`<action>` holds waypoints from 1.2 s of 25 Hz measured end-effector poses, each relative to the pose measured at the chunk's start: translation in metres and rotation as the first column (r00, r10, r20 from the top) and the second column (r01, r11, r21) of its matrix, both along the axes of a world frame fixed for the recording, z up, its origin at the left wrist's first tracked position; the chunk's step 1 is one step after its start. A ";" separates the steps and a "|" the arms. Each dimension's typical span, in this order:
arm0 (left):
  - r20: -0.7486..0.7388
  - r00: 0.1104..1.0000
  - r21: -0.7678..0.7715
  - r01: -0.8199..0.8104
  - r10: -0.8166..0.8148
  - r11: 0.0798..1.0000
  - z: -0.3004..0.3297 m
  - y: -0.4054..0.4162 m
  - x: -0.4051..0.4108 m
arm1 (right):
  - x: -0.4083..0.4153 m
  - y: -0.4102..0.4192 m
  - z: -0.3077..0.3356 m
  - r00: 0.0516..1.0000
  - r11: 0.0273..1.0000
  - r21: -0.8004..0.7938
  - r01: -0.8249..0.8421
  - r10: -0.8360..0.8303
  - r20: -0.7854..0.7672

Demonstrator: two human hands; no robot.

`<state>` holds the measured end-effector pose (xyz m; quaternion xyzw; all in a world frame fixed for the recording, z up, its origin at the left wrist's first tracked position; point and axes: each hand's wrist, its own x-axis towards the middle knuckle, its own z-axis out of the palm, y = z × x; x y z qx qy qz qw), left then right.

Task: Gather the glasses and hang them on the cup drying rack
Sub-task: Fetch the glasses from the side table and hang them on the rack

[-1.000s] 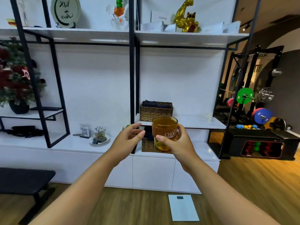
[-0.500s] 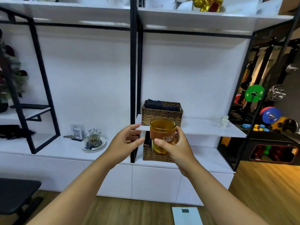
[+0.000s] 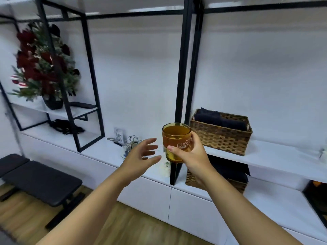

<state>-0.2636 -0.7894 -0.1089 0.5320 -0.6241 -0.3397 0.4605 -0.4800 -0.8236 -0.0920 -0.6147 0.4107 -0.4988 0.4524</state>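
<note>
My right hand [image 3: 190,152] grips an amber glass [image 3: 175,138] with white lettering, held upright in front of the black shelf post. To its left my left hand [image 3: 141,154] hovers with fingers spread and holds nothing, a small gap from the glass. Behind my left hand, on the white counter, stands the wire cup drying rack [image 3: 131,144] on a round plate, with clear glasses on it; my hand partly hides it.
A black metal shelving frame [image 3: 184,71] rises just behind the glass. A wicker basket [image 3: 223,137] with dark cloth sits on the right shelf, another basket [image 3: 217,181] below. A QR-code card [image 3: 118,136], a flower arrangement [image 3: 44,68] and a black bench [image 3: 39,181] lie to the left.
The view has come closer to the shelves and turned left. My left hand has opened wider, fingers spread, nearer the rack. The glass stays in my right hand.
</note>
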 end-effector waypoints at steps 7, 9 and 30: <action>0.035 0.987 0.054 -0.158 0.156 0.986 -0.037 -0.053 0.029 | 0.061 -0.098 -0.028 0.980 0.980 0.013 -0.199 0.200 -0.021; 0.035 0.981 0.066 -0.193 0.191 0.979 -0.045 -0.065 0.041 | 0.084 -0.116 -0.039 0.969 0.969 0.024 -0.245 0.245 -0.016; 0.067 0.993 0.071 -0.099 0.094 0.993 -0.003 -0.314 0.331 | 0.391 -0.322 -0.073 0.982 0.977 0.100 -0.187 0.188 0.000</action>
